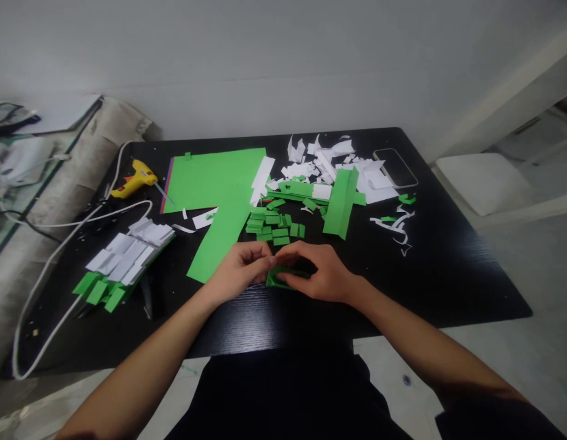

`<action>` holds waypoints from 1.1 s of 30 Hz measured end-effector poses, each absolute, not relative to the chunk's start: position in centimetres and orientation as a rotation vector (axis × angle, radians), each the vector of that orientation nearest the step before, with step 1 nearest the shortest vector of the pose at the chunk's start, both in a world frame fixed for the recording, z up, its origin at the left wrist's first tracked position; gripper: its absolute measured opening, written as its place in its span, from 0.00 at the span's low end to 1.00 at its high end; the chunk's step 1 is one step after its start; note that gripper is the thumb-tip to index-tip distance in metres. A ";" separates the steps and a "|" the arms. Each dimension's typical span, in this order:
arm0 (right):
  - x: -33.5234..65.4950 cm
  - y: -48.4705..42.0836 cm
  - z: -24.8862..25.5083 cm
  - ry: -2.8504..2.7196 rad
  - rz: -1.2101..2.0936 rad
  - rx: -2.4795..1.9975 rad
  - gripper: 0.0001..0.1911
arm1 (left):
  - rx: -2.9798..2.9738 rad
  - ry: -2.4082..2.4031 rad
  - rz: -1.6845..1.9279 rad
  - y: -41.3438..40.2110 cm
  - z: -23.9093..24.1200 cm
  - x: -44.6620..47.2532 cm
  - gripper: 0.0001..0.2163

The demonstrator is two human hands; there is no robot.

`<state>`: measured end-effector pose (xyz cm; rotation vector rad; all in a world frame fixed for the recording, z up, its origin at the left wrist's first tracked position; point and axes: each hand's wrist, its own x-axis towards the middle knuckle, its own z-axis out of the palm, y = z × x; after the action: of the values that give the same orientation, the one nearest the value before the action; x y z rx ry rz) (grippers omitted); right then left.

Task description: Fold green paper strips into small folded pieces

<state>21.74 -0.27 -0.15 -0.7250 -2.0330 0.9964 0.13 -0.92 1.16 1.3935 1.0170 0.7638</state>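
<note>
White wall behind, pale floor to the right; a black table (448,269) fills the middle of the view, its front edge just ahead of the person's dark lap.

Largest item on the table: a green paper sheet (214,183), L-shaped, flat, left of centre, with one leg running toward the near edge. A folded green strip (342,201) lies to its right, tilted, partly over a heap of white paper scraps (329,162) at the back. Just beside that heap, far right, lies a phone (396,167), face up. Curled white and green trimmings (398,226) lie well apart from the heap, nearer the right edge.

Left side: a stack of white and green paper tabs (123,256), fanned out. Behind it a yellow glue gun (134,179) rests on its side, nozzle pointing at the green sheet. A white cable (49,275) loops off the left edge of the table.

Centre: a pile of small green rectangles (272,225), between the sheet and the folded strip.

Just in front of that pile, both hands meet over a small green paper piece (283,278) that rests on the table. Left hand (240,266): fingers curled, fingertips pinching the piece's left end. Right hand (318,272): fingers bent down over the piece, pressing its top and right side. Thumbs nearly touching. The shape of the piece is mostly hidden under the fingers.
</note>
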 end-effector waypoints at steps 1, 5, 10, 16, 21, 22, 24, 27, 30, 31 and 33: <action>21.7 -0.3 -0.2 -2.043 0.951 -0.726 0.13 | 1.404 1.027 0.779 -0.9 1.2 0.2 0.13; 21.9 -0.1 -0.4 -2.105 0.751 -0.704 0.05 | 1.409 1.074 0.818 -0.9 1.1 0.4 0.13; 22.2 0.3 -0.6 -2.214 0.729 -0.635 0.10 | 1.385 1.104 0.857 -0.7 0.7 0.4 0.14; 22.1 0.2 -1.0 -2.212 0.672 -0.738 0.11 | 1.370 1.124 0.856 -0.6 0.4 0.4 0.14; 21.9 0.2 -1.0 -2.198 0.567 -0.737 0.05 | 1.378 1.151 0.871 -0.8 0.1 0.5 0.14; 21.8 0.2 -0.9 -2.193 0.556 -0.739 0.05 | 1.385 1.159 0.877 -0.8 0.0 0.5 0.13; 21.7 0.2 -0.9 -2.189 0.538 -0.740 0.05 | 1.405 1.178 0.885 -0.9 -0.2 0.6 0.12; 21.6 0.2 -0.9 -2.192 0.478 -0.743 0.07 | 1.425 1.187 0.879 -1.0 -0.4 0.7 0.12; 21.5 0.2 -1.1 -2.224 0.388 -0.727 0.08 | 1.394 1.172 0.863 -1.0 -0.4 0.8 0.12; 21.5 0.2 -1.1 -2.238 0.360 -0.719 0.08 | 1.379 1.161 0.857 -1.0 -0.3 0.8 0.12; 21.5 0.2 -1.2 -2.256 0.313 -0.718 0.08 | 1.353 1.132 0.845 -1.1 -0.1 0.9 0.11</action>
<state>21.53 0.18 -1.19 -0.7180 -2.2557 0.3129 0.90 -1.09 -0.15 1.3529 1.1321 0.8454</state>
